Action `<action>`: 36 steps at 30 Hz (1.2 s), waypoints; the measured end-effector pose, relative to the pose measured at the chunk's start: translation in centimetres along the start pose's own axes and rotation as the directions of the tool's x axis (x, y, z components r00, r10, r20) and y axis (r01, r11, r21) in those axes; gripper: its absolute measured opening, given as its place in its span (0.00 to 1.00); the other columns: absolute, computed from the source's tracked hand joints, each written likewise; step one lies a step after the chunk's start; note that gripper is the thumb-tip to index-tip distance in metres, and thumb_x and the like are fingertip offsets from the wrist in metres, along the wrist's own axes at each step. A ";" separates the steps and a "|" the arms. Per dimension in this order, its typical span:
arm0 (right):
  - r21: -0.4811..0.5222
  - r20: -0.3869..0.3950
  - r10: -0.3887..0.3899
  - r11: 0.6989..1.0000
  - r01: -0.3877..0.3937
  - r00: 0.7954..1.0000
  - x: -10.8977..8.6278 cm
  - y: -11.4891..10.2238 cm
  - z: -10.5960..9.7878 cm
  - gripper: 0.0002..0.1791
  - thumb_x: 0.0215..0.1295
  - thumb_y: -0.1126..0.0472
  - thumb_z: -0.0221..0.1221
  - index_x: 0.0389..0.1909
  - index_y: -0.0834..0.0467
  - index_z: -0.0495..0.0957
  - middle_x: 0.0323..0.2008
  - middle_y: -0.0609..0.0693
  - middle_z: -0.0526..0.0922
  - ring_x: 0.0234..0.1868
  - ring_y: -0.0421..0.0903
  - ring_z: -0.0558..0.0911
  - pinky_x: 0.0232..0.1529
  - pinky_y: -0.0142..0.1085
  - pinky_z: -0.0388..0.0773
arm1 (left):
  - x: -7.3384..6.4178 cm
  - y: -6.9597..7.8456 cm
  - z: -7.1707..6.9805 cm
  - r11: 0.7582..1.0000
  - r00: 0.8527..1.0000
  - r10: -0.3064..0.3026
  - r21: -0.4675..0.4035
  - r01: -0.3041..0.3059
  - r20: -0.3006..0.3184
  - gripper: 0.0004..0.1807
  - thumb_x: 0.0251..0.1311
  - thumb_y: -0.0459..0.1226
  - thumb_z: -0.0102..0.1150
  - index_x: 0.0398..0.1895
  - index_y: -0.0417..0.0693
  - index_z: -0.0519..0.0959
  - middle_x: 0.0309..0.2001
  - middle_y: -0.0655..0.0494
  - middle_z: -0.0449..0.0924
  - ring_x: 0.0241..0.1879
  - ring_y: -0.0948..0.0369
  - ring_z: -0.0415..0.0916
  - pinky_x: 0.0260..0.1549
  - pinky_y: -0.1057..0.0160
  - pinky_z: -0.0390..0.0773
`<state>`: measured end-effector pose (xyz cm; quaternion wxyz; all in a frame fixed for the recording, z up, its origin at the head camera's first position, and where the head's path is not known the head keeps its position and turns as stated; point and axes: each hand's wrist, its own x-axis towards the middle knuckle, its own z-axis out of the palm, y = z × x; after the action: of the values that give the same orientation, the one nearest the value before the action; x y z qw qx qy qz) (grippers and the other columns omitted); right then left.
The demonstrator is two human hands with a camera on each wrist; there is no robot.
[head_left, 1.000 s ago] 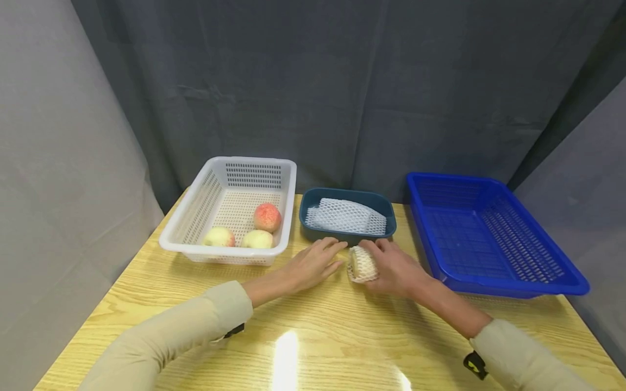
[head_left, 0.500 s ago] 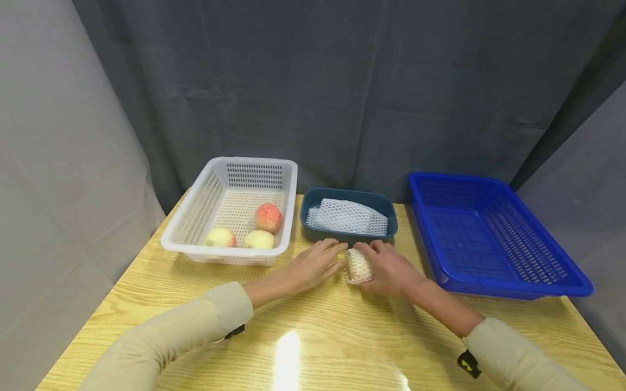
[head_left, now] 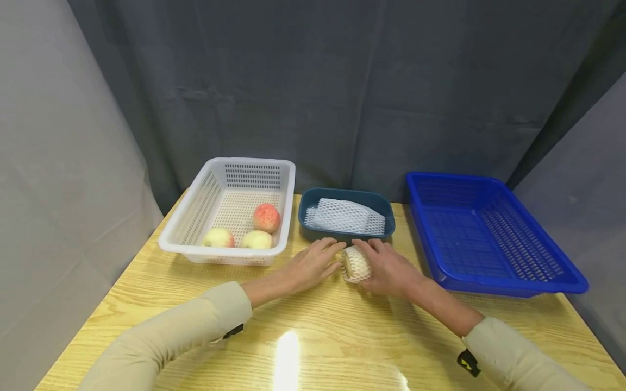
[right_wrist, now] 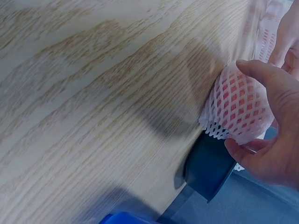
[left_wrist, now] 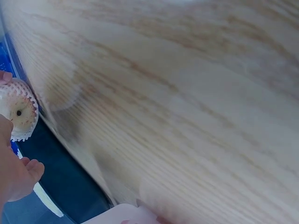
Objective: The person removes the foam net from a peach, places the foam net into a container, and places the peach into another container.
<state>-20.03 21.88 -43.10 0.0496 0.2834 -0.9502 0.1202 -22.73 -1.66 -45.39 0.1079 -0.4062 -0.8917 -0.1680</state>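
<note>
A peach in a white foam net sleeve stands on the wooden table in front of the teal bin. My right hand grips it from the right. In the right wrist view the thumb and fingers of my right hand curve round the net sleeve, and reddish skin shows through the mesh. The bare end of the peach faces left, toward my left hand. My left hand lies close by on the left, fingers extended, holding nothing; whether its fingertips touch the sleeve is hard to tell.
The teal bin holds several flat white foam nets. To its left, a white basket carries 3 peaches. At the right stands a blue basket. A dark curtain hangs behind the table.
My right hand has shifted slightly left with the netted peach, bringing it nearer to my left hand. The left hand has hardly moved.
</note>
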 end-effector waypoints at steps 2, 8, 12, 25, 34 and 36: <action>0.004 -0.001 0.005 1.000 -0.005 1.000 -0.1 0.1 0.0 0.54 0.43 0.51 0.80 0.71 0.58 0.63 0.53 0.61 0.73 0.46 0.57 0.76 0.35 0.46 0.81 | 0.0 0.0 0.0 1.000 1.000 0.002 0.001 -0.002 -0.006 0.26 0.72 0.40 0.57 0.69 0.42 0.70 0.61 0.44 0.73 0.58 0.51 0.73 0.55 0.57 0.76; 0.030 -0.010 0.010 0.999 -0.010 1.000 -0.3 0.2 -0.2 0.56 0.41 0.51 0.81 0.72 0.59 0.62 0.58 0.63 0.71 0.49 0.60 0.75 0.36 0.48 0.81 | -0.1 -0.1 0.0 1.000 1.000 -0.004 0.001 0.004 -0.007 0.26 0.71 0.39 0.58 0.69 0.42 0.70 0.60 0.43 0.73 0.58 0.50 0.73 0.54 0.56 0.77; 0.014 -0.025 0.012 1.000 -0.011 1.000 -0.6 0.4 -0.2 0.60 0.39 0.49 0.82 0.72 0.61 0.61 0.59 0.65 0.69 0.51 0.64 0.75 0.41 0.52 0.81 | -0.3 -0.1 0.0 1.000 1.000 -0.015 0.005 0.015 0.002 0.26 0.71 0.40 0.58 0.69 0.41 0.69 0.62 0.41 0.72 0.59 0.49 0.72 0.57 0.55 0.75; -0.002 -0.034 0.061 0.998 -0.061 0.998 -2.5 2.0 -0.2 0.63 0.43 0.44 0.79 0.72 0.69 0.55 0.66 0.70 0.64 0.64 0.71 0.65 0.61 0.62 0.67 | -2.1 -1.5 -0.2 0.995 0.995 -0.100 -0.007 0.100 0.014 0.28 0.72 0.42 0.57 0.71 0.41 0.67 0.67 0.36 0.66 0.65 0.44 0.67 0.63 0.48 0.69; 0.045 -0.020 0.120 0.992 -0.119 0.993 -4.2 3.2 -0.2 0.60 0.46 0.46 0.78 0.72 0.67 0.55 0.66 0.72 0.62 0.62 0.74 0.64 0.58 0.65 0.67 | -3.8 -2.4 -0.3 0.987 0.987 -0.158 -0.040 0.158 -0.002 0.29 0.71 0.40 0.59 0.71 0.41 0.66 0.67 0.33 0.64 0.65 0.42 0.66 0.57 0.50 0.75; 0.048 -0.017 0.127 0.991 -0.126 0.992 -4.5 3.4 -0.2 0.60 0.46 0.46 0.78 0.72 0.67 0.55 0.66 0.71 0.62 0.62 0.74 0.64 0.58 0.65 0.67 | -4.0 -2.5 -0.4 0.986 0.986 -0.164 -0.038 0.163 -0.012 0.29 0.70 0.40 0.60 0.70 0.42 0.67 0.66 0.33 0.65 0.64 0.41 0.67 0.52 0.51 0.79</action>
<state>-18.16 27.01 -44.29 0.0446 0.2224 -0.9626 0.1480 -22.00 -6.09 -46.86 0.0932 -0.3323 -0.9179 -0.1957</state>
